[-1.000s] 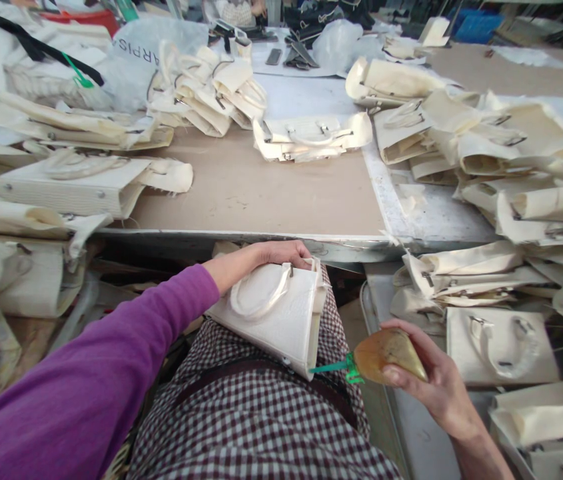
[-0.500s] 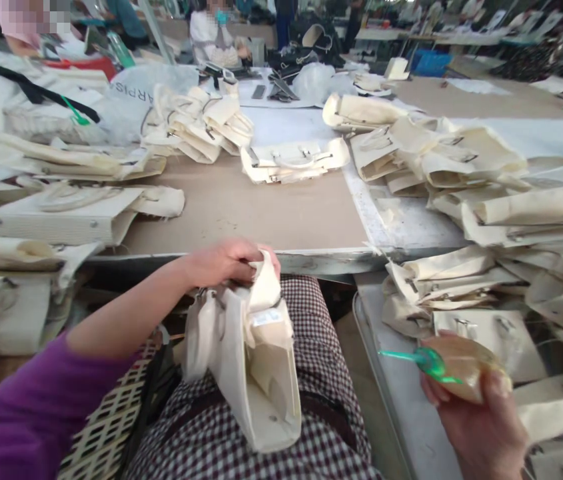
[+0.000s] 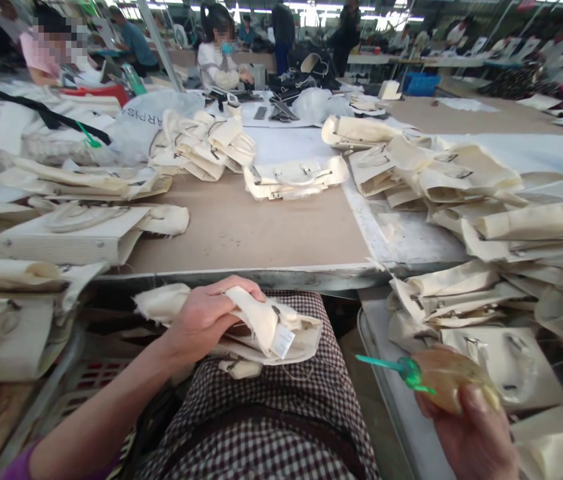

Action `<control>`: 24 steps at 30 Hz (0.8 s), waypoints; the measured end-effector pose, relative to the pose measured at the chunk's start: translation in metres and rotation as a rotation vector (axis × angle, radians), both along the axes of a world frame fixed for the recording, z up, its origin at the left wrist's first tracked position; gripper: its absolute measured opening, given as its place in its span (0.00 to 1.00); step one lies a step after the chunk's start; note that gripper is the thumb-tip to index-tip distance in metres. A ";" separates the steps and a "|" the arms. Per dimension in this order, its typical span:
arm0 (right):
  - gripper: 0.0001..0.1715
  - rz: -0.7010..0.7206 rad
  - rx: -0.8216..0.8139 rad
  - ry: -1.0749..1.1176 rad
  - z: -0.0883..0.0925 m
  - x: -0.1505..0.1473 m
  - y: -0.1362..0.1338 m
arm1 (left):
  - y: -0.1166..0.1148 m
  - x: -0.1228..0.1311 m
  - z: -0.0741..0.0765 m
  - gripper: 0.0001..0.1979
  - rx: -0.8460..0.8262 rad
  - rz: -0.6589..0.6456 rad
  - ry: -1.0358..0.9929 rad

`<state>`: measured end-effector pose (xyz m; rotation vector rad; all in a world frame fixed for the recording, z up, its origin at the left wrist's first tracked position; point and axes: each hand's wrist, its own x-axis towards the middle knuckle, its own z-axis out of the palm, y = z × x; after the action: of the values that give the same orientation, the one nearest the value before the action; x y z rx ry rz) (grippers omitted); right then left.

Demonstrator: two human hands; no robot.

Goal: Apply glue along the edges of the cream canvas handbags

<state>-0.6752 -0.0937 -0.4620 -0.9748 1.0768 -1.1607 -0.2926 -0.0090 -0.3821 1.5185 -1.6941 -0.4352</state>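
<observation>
My left hand grips a cream handbag that lies flat on my lap, over a checked apron. The bag's lining is pulled out, and a small white label shows at its opening. At the lower right, my right hand is closed around a soft amber squeeze bottle with a green nozzle pointing left, held above the edge of a side tray.
A brown worktable lies ahead, with cream handbags piled at its back, left and right. More bags fill the grey tray at the right. Other people work at tables in the background.
The bag hung upright from my left hand; now it lies flat on my lap with the lining out. My right hand with the bottle sank a little lower.
</observation>
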 end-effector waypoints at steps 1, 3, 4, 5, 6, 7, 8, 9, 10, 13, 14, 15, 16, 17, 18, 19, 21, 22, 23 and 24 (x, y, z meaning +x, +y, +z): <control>0.26 0.017 0.031 0.002 -0.002 0.003 0.000 | -0.001 -0.002 -0.008 0.13 0.024 -0.016 0.031; 0.27 0.028 0.121 0.021 -0.004 0.009 0.001 | -0.001 -0.005 -0.025 0.13 0.056 -0.019 0.067; 0.28 0.046 0.144 0.072 -0.005 0.012 0.000 | 0.000 -0.007 -0.032 0.12 0.060 -0.020 0.072; 0.29 0.065 0.152 0.139 -0.007 0.014 0.000 | 0.002 -0.007 -0.037 0.12 0.058 -0.022 0.072; 0.31 0.083 0.148 0.204 -0.009 0.016 -0.002 | 0.003 -0.007 -0.042 0.12 0.051 -0.024 0.072; 0.32 0.100 0.140 0.256 -0.011 0.018 -0.004 | 0.004 -0.007 -0.044 0.12 0.047 -0.028 0.075; 0.33 0.117 0.130 0.289 -0.013 0.020 -0.008 | 0.005 -0.006 -0.045 0.12 0.046 -0.032 0.078; 0.33 0.127 0.119 0.308 -0.016 0.021 -0.011 | 0.006 -0.004 -0.045 0.12 0.053 -0.034 0.082; 0.33 0.131 0.104 0.318 -0.018 0.023 -0.015 | 0.007 -0.002 -0.044 0.12 0.062 -0.036 0.088; 0.34 0.127 0.048 0.388 -0.019 0.033 -0.026 | 0.007 0.003 -0.041 0.11 0.075 -0.052 0.099; 0.34 0.132 0.028 0.422 -0.019 0.038 -0.029 | 0.006 0.004 -0.041 0.11 0.069 -0.064 0.098; 0.34 0.140 0.015 0.446 -0.018 0.043 -0.031 | 0.006 0.004 -0.041 0.10 0.059 -0.081 0.094; 0.35 0.152 0.009 0.460 -0.017 0.048 -0.033 | 0.005 0.005 -0.041 0.10 0.048 -0.098 0.090; 0.35 0.162 0.009 0.464 -0.017 0.053 -0.035 | 0.005 0.005 -0.041 0.10 0.040 -0.113 0.088; 0.35 0.174 0.010 0.462 -0.018 0.058 -0.037 | 0.004 0.005 -0.041 0.09 0.036 -0.123 0.089; 0.36 0.184 0.010 0.463 -0.019 0.062 -0.038 | 0.003 0.005 -0.042 0.09 0.038 -0.130 0.091; 0.36 0.201 -0.007 0.474 -0.023 0.069 -0.041 | 0.001 0.005 -0.042 0.08 0.037 -0.142 0.094; 0.36 0.211 -0.018 0.485 -0.026 0.072 -0.042 | 0.001 0.005 -0.042 0.08 0.041 -0.142 0.097; 0.36 0.219 -0.026 0.495 -0.029 0.074 -0.043 | 0.001 0.006 -0.042 0.08 0.045 -0.139 0.103; 0.36 0.229 -0.032 0.505 -0.032 0.076 -0.044 | 0.000 0.006 -0.042 0.07 0.047 -0.135 0.109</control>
<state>-0.5996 -0.1381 -0.4937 -1.4226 1.3008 -0.7615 -0.2864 -0.0087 -0.4240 1.3926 -1.7172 -0.6215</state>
